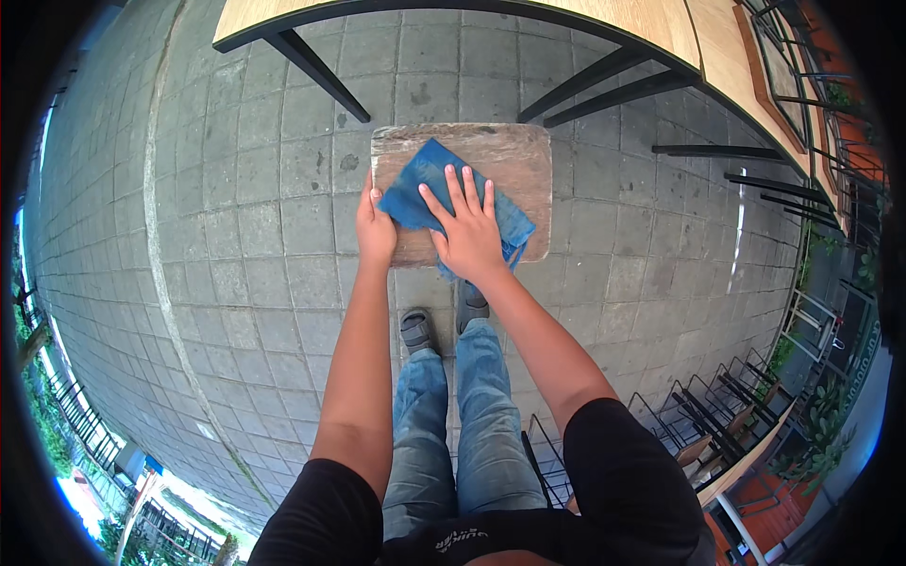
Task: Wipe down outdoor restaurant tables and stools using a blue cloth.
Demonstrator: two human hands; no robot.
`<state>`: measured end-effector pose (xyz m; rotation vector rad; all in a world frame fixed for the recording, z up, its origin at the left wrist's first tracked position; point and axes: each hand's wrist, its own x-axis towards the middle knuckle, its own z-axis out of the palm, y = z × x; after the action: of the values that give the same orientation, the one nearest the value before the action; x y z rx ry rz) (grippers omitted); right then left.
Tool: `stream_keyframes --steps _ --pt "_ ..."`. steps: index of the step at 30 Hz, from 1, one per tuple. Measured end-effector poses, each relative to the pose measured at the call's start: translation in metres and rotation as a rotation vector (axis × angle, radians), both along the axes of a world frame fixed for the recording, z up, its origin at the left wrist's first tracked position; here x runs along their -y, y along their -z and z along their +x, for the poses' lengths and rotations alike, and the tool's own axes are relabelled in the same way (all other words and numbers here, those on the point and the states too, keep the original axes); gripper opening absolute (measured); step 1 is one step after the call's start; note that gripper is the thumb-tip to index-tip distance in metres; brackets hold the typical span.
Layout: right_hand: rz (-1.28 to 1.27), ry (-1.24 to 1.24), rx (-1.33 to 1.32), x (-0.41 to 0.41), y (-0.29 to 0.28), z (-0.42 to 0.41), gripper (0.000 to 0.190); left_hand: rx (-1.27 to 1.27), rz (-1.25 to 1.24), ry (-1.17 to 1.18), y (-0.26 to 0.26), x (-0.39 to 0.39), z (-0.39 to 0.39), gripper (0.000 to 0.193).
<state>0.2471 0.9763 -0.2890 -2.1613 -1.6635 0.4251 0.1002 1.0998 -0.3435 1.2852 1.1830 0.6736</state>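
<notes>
A worn wooden board, perhaps a stool seat (524, 163), with rounded corners lies in front of me; what supports it is hidden. My left hand (376, 226) grips its left edge, thumb on top. Spread over the middle of the board is a blue cloth (417, 180), its frayed edge hanging past the near side. My right hand (467, 226) presses flat on the cloth with its fingers apart.
Beyond the board stands a table with a light wooden top (453, 6) and black metal legs (318, 74). Chairs with black wire frames (708, 417) stand at the lower right. My sandalled feet (417, 330) are on grey paving (248, 283).
</notes>
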Motion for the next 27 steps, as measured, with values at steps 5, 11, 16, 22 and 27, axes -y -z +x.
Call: stream_keyframes --steps 5,11,16,22,27 --pt "-0.166 0.012 0.004 0.094 -0.016 -0.028 0.083 -0.036 0.076 -0.019 -0.005 0.011 0.012 0.048" --pt "-0.09 0.144 -0.075 0.052 -0.007 -0.026 0.081 -0.121 0.116 0.014 -0.014 0.007 -0.004 0.048" --pt "0.067 0.223 0.145 -0.042 0.012 0.057 0.075 -0.084 0.104 0.026 -0.019 0.011 0.008 0.048" --pt "0.021 0.17 0.207 -0.078 0.022 0.103 0.073 -0.113 0.117 0.055 -0.013 0.009 0.014 0.048" --pt "-0.004 0.156 0.148 0.001 0.006 0.065 0.078 -0.372 0.238 0.052 -0.02 0.007 0.014 0.048"
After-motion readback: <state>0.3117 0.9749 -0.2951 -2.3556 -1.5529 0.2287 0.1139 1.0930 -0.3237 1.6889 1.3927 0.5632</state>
